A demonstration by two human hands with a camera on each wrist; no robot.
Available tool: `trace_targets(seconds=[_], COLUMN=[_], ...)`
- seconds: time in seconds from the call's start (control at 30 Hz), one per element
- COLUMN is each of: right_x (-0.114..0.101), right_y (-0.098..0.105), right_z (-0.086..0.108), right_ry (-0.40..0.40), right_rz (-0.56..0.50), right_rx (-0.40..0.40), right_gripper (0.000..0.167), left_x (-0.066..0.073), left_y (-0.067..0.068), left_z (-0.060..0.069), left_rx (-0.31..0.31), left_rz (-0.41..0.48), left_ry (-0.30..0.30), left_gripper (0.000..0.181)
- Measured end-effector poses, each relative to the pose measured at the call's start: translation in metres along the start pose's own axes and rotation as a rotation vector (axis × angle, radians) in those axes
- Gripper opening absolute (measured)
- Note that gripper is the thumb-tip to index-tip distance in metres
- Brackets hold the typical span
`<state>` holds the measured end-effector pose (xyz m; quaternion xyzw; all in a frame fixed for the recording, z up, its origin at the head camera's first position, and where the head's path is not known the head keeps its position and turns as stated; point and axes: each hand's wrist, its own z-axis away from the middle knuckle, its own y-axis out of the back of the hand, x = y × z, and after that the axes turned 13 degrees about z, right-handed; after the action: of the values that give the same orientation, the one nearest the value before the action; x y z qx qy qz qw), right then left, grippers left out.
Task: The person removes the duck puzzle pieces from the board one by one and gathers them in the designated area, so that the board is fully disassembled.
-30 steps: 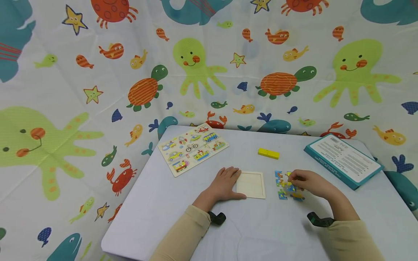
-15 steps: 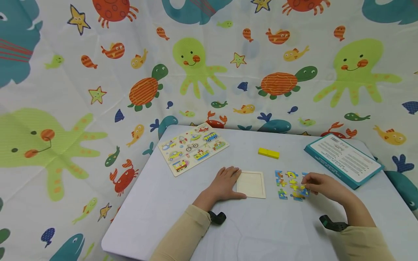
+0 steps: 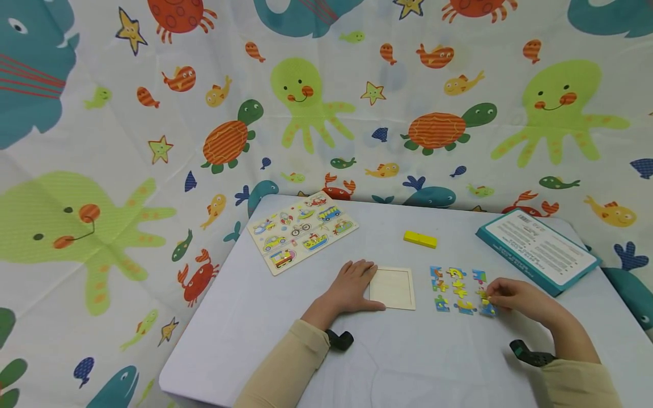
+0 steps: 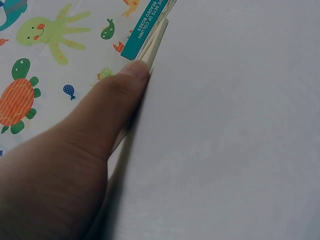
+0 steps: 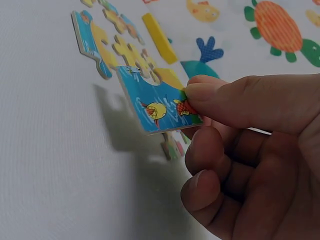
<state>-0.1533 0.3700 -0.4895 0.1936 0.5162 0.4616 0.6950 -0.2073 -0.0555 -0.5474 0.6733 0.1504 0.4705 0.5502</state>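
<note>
My right hand (image 3: pixel 525 300) pinches a blue jigsaw piece (image 5: pixel 152 102) printed with small fish between thumb and fingers. A shadow below it in the right wrist view suggests it is tilted off the cloth, at the lower right corner of several spaced-out jigsaw pieces (image 3: pixel 465 307). Part of another piece shows beneath my fingers. To the left lies a square, shallow wooden puzzle tray (image 3: pixel 393 290). My left hand (image 3: pixel 349 290) rests over its left side, fingers spread and thumb (image 4: pixel 117 97) against the near edge. The left fingertips are out of the left wrist view.
A yellow block (image 3: pixel 420 239) lies behind the pieces. At the back left is a wooden board (image 3: pixel 285 232) with vehicle pictures; a teal-edged box (image 3: pixel 541 249) stands at the back right. A sea-animal cloth (image 3: pixel 357 164) hangs behind the white table (image 3: pixel 245 351).
My right hand has moved right with the blue jigsaw piece, uncovering the middle and right-hand pieces. My left hand has stayed on the wooden tray.
</note>
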Motion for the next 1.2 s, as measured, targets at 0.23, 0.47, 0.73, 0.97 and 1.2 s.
trace_targets(seconds=[0.23, 0.47, 0.73, 0.97, 1.2], right_x=[0.0063, 0.0102, 0.0082, 0.0086, 0.0036], right_y=[-0.0027, -0.0058, -0.0066, -0.0075, -0.007], right_z=[-0.0001, -0.0023, -0.0014, -0.0019, -0.0013], right_ry=[-0.018, -0.012, -0.017, -0.026, -0.019], right_rz=[-0.002, -0.003, 0.018, 0.052, 0.091], right_rx=[-0.026, -0.029, -0.016, -0.003, 0.027], right_gripper=[0.032, 0.029, 0.027, 0.028, 0.03], left_x=[-0.0016, -0.0021, -0.0014, -0.0024, -0.0035], left_y=[-0.0002, -0.0009, -0.0011, -0.0018, -0.0026], left_z=[0.0003, 0.0006, 0.0007, 0.0003, -0.0002], left_rx=[0.006, 0.02, 0.021, 0.02, 0.023], left_rz=[-0.007, -0.025, -0.022, -0.024, -0.026], left_ry=[-0.01, -0.029, -0.029, -0.03, -0.033], left_gripper=[0.107, 0.106, 0.106, 0.106, 0.107])
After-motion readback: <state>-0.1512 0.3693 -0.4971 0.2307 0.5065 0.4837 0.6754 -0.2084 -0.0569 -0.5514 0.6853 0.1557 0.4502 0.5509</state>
